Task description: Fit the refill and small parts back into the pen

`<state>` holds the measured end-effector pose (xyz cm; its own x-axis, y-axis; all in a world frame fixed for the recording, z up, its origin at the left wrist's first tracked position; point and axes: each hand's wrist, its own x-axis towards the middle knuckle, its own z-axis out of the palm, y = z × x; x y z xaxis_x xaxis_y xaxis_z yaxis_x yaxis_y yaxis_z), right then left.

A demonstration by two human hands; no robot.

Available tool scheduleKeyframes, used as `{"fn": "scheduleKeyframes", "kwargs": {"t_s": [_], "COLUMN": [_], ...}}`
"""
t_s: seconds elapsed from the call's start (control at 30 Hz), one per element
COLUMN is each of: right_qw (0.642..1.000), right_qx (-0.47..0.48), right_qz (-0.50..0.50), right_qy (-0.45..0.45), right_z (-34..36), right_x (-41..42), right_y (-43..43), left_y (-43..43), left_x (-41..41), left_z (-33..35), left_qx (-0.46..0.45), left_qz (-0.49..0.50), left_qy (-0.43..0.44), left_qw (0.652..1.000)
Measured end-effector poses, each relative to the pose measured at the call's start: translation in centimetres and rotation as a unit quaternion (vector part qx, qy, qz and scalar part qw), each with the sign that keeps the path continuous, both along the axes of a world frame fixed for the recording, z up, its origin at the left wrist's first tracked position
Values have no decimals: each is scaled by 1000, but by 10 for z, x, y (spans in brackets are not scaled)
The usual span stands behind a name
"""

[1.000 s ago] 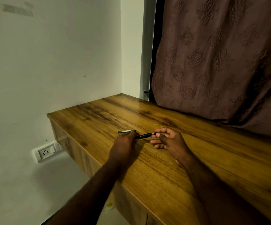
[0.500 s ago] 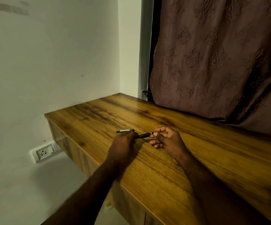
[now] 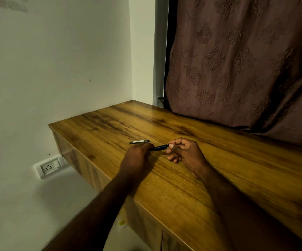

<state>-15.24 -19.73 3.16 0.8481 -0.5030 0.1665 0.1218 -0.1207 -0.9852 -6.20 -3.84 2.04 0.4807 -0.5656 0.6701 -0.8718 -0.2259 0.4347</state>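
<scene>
Starting from the largest thing, we had the wooden worktop [image 3: 228,178] running along a pale wall [image 3: 56,69], with a patterned brown curtain [image 3: 237,60] hanging over its far edge and a wall socket [image 3: 48,167] low down to the left. Over the worktop we kept both hands close together, and between them was a slim black pen [image 3: 158,147]. Our left hand [image 3: 137,158] was curled over one end of it, knuckles up, so the grip there was closed round the barrel, though the fingertips themselves were hidden from us. Our right hand [image 3: 184,154] pinched the other end between thumb and forefinger, the remaining fingers curled loosely beneath. The pen lay nearly level just above the wood, its long axis running left to right between the hands and tilting slightly up toward the right; which end was the writing tip we could not tell. Just beyond our left knuckles, a second short dark piece with a pale band [image 3: 139,141] rested flat on the worktop, roughly parallel to the pen and apart from it. We judged the pen light, stiff and smooth, likely to slip or roll if set down carelessly, so a pinch near each end seemed the sensible hold, firm but not hard, since so thin a barrel needs little force.
</scene>
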Motion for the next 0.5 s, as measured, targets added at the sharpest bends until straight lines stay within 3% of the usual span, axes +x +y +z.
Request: {"fn": "scheduleKeyframes", "kwargs": {"t_s": [0.27,0.5], "right_qw": [998,1000], "right_qx": [-61,-12], "right_qz": [-7,-17], "right_qy": [26,6], "right_z": [1,3], "right_x": [-1,-1], "right_y": [7,3], "left_y": [2,0], "left_x": [-4,-1], "left_z": [3,1], "left_qx": [-5,4], "left_qz": [-17,-6], "left_qy": [-2,10], "left_qw": [1000,1000]}}
